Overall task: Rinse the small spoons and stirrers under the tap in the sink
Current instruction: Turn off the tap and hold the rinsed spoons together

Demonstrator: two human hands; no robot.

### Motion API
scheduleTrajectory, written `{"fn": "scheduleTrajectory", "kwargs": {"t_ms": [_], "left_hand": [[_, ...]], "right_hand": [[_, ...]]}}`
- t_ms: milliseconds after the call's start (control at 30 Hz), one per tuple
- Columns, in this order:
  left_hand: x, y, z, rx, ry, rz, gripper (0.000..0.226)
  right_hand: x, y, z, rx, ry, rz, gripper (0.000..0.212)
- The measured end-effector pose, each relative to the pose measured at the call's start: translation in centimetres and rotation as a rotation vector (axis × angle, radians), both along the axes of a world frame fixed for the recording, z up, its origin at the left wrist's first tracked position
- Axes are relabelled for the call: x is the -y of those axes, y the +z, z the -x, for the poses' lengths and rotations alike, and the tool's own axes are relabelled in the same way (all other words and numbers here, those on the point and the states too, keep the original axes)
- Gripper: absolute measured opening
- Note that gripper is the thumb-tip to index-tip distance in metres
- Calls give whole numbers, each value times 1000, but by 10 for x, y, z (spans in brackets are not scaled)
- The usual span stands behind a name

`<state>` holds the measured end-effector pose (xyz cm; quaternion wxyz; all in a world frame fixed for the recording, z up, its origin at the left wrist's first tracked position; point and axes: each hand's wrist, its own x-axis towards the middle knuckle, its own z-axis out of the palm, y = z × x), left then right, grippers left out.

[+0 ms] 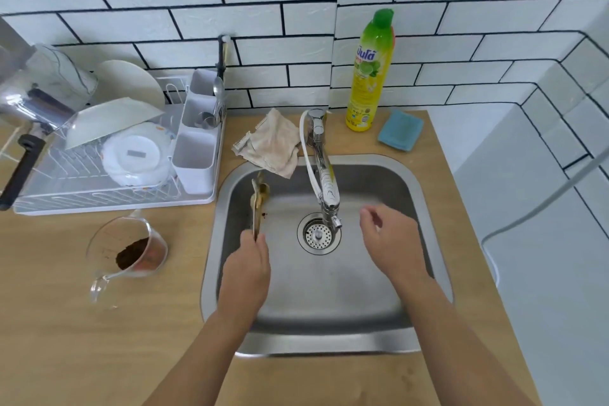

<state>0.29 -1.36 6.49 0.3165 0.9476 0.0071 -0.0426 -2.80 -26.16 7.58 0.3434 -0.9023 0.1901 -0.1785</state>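
A small bunch of spoons and stirrers (258, 199) is pinched at the lower ends by the left hand (247, 269), with the bowls pointing away over the left part of the steel sink (425, 194); the pieces are blurred and cannot be counted. The right hand (390, 241) is held above the right side of the basin with fingers loosely curled, nothing gripped. The tap (324, 175) is seen between the hands, its spout above the drain strainer (318, 234). A measuring cup (128, 250) with brown grounds is tilted on the wooden counter (99, 339) left of the sink.
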Motion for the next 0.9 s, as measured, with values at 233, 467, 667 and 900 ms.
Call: {"fn": "scheduleTrajectory", "kwargs": {"t_ms": [233, 467, 667, 900], "left_hand": [[0, -1, -10, -421, -264, -392, 20], [3, -13, -12, -532, -217, -353, 23], [32, -8, -16, -681, -398, 129, 33], [56, 8, -10, -973, -479, 507, 28]], "right_hand": [[-3, -20, 10, -565, 178, 8, 35], [-1, -27, 11, -505, 137, -118, 31], [-17, -28, 7, -718, 23, -913, 51], [-24, -26, 4, -514, 133, -1367, 25]]}}
